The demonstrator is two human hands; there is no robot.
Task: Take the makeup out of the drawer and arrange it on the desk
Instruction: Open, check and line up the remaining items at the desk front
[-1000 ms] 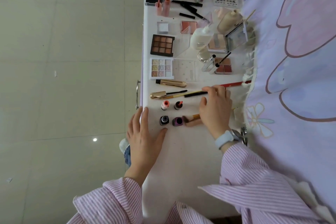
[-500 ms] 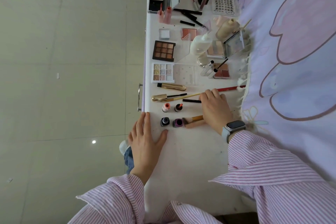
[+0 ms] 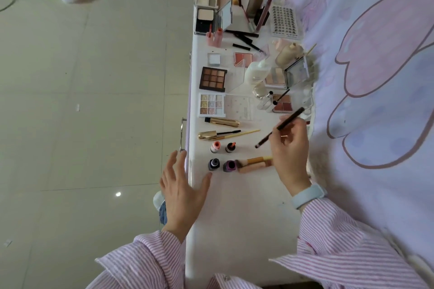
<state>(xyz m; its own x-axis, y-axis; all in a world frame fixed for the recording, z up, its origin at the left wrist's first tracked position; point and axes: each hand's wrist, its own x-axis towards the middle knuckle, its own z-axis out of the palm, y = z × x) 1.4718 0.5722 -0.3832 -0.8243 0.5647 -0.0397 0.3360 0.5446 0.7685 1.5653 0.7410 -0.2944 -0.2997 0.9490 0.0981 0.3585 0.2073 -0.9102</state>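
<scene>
- Right hand (image 3: 290,148) is pinching a slim dark makeup pencil (image 3: 279,127), holding it tilted above the white desk (image 3: 246,206), clear of the surface.
- Left hand (image 3: 182,191) is hovering at the desk's left edge, fingers spread and loose, gripping nothing.
- Four small round bottles (image 3: 222,155) are standing in a square between the hands; a tan brush handle (image 3: 254,164) is lying just right of them.
- Gold mascara tube (image 3: 222,121) and brown eyeshadow palette (image 3: 213,79) are lying farther along the desk.
</scene>
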